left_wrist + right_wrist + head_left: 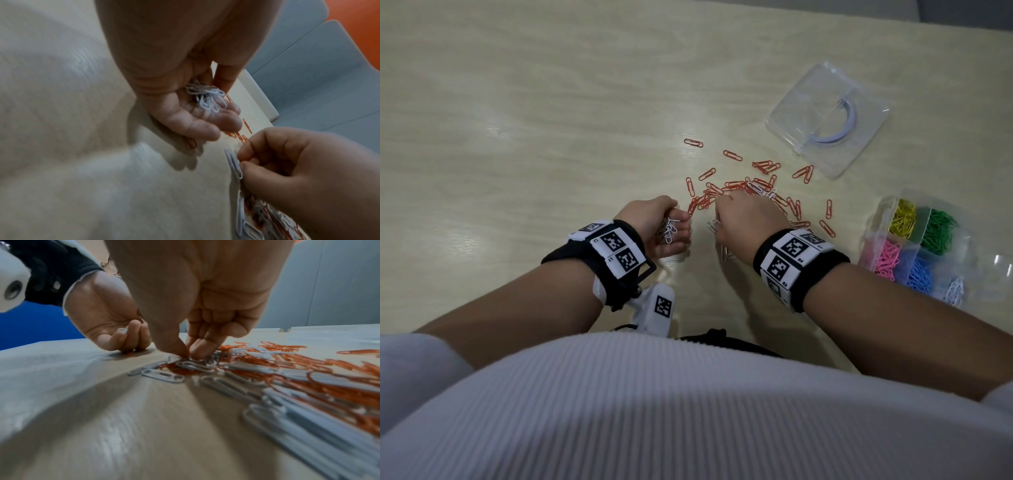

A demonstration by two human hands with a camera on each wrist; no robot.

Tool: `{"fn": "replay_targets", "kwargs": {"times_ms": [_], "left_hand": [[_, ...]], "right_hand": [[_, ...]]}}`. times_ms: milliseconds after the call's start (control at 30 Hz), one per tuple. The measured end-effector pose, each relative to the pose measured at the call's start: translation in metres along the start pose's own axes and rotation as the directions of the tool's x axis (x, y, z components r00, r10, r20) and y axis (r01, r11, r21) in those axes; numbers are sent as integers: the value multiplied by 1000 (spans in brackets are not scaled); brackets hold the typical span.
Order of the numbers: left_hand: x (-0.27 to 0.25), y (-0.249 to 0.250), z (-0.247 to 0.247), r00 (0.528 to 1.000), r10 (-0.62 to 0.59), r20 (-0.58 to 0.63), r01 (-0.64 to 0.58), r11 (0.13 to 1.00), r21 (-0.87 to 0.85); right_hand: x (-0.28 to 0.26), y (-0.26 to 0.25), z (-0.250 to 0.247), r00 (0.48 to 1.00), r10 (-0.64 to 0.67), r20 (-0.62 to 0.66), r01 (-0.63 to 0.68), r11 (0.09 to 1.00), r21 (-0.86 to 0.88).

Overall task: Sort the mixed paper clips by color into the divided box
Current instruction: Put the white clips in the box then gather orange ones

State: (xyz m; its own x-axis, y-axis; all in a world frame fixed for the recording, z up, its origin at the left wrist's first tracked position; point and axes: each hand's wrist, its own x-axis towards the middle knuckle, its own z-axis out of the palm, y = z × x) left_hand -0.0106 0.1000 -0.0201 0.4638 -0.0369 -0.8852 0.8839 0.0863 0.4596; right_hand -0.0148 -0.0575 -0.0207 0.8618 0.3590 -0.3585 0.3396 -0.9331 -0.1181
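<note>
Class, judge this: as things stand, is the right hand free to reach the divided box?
Probably yes. The divided box sits open on the right hand's own side, with only scattered orange clips lying flat on the table between; its lid lies apart.

Pale wood table [517, 120]: loose clips [750, 192], divided box [914, 246], clear lid [828, 120].

Pale wood-grain table [534, 120]; grey chair [308, 78] beyond far edge (orange floor [362, 29] behind).
</note>
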Motion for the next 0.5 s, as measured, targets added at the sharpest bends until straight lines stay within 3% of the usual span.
{"fn": "replay_targets", "kwargs": {"times_ms": [367,500], "left_hand": [[-3,-1,2,1000,23,8,-23,1000,18],[-4,-1,3,1000,23,15,-23,1000,16]], "right_hand": [[3,-4,-4,999,9,52,-4,995,-104],[-5,-2,-7,998,63,-18,-62,997,37]]}}
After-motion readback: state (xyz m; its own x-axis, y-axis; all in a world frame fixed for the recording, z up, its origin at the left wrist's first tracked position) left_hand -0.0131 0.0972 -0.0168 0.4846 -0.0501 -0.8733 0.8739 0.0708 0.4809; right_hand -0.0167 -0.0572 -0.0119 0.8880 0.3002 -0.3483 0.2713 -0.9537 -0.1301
